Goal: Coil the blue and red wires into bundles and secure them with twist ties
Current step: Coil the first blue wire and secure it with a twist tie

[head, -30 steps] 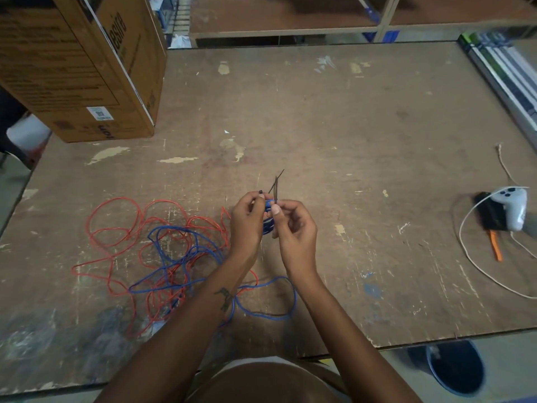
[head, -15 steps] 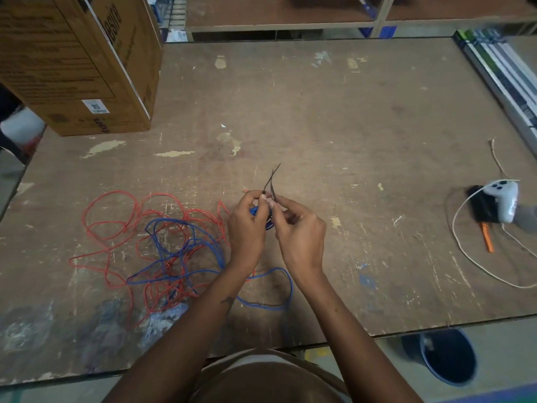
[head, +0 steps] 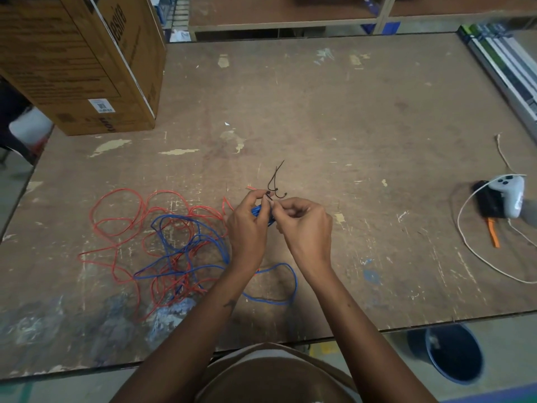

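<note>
A small coil of blue wire (head: 259, 214) sits between my two hands above the table's middle. My left hand (head: 247, 228) grips this coil. My right hand (head: 305, 228) pinches a thin black twist tie (head: 274, 181) at the coil's top, its ends sticking up and away from me. The rest of the blue wire (head: 180, 245) trails left into a loose tangle and loops under my forearms near the front edge. A red wire (head: 119, 216) lies uncoiled in wide loops, mixed with the blue, on the left of the table.
A large cardboard box (head: 75, 62) stands at the back left corner. At the right lie a white controller (head: 508, 196), a white cord (head: 476, 251) and an orange-handled tool (head: 493, 235). A blue bucket (head: 453, 356) is on the floor below the worn wooden table (head: 348, 126).
My hands have stayed together on the blue coil while the fingers work the tie; its ends have shifted and bent. The view has drifted slightly.
</note>
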Demonstrator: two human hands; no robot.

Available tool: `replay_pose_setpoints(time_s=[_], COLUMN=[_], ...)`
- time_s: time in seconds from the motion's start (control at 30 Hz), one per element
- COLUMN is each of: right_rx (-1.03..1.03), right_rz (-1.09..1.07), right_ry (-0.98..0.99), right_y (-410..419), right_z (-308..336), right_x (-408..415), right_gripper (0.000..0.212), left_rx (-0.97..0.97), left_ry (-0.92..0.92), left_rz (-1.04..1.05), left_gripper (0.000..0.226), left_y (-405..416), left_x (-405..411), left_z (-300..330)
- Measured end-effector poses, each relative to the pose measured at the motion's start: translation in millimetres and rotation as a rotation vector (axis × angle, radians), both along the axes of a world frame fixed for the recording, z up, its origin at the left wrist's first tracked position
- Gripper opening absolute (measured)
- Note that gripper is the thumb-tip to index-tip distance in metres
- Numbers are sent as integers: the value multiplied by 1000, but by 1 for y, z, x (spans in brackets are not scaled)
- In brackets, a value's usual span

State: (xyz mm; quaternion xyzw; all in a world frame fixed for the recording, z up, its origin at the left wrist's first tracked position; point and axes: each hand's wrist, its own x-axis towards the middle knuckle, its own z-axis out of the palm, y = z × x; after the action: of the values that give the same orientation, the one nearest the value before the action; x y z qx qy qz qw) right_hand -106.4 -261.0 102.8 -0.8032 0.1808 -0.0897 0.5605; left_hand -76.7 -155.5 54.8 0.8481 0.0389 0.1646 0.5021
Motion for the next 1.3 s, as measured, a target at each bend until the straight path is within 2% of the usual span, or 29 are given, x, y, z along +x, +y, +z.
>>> replay_pose_setpoints(time_s=[0.13, 0.33, 0.5, 0.9, 1.17, 1.3], right_rx=[38, 61, 96, 83, 83, 88], right_rz=[-14, -44, -50, -65, -53, -37], right_ry=[15, 2, -27, -59, -31, -12], right_y=[1, 9, 12, 13, 11, 10], right_z=[5, 6, 5, -2, -2, -1], right_x=[0, -2, -3, -7, -10, -11], right_gripper=[16, 22, 24, 20, 18, 15], left_rx=[-11, -81, -19, -35, -29, -35], left_ry=[-63, -37, -40, 27, 22, 28], left_rz=[13, 66, 81, 101, 92, 94], left_gripper=[12, 12, 10, 11, 24, 20], left_y=[-2, -4, -2, -3, -2, 0], left_x=[-1, -1, -3, -6, -6, -7], left_z=[1, 0, 3, -3, -12, -14])
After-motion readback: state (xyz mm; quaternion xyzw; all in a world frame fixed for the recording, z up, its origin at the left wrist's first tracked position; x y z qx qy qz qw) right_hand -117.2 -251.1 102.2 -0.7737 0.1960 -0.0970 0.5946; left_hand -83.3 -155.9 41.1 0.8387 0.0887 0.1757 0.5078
